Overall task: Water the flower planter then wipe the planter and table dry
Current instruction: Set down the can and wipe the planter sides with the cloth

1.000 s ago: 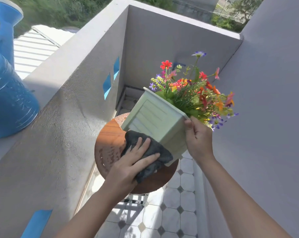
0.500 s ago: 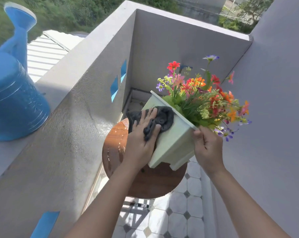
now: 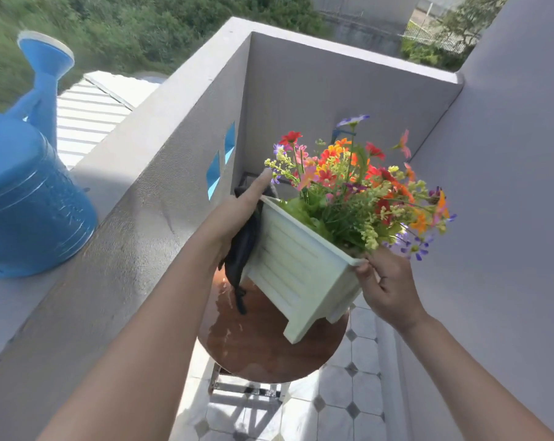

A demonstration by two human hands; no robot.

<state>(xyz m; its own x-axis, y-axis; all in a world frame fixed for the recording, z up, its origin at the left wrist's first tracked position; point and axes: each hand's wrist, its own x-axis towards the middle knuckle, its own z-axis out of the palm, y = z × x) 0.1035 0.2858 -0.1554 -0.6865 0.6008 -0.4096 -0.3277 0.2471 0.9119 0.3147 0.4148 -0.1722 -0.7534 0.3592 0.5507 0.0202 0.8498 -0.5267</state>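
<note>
While your right hand [image 3: 387, 281] grips the planter [image 3: 301, 275] by its rim corner, holding it tilted above the round table [image 3: 253, 345], your left hand [image 3: 237, 214] now presses the dark cloth [image 3: 242, 249] flat-fingered against the planter's left side, having moved off the front face. Water glints on the table, so wiping it likely remains.

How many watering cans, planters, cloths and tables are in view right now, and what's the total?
Watering cans: 1, the blue watering can on the ledge
Planters: 1, the pale green planter, tilted, full of flowers
Cloths: 1, the dark cloth against the planter's side
Tables: 1, the round brown table
Total: 4
</note>
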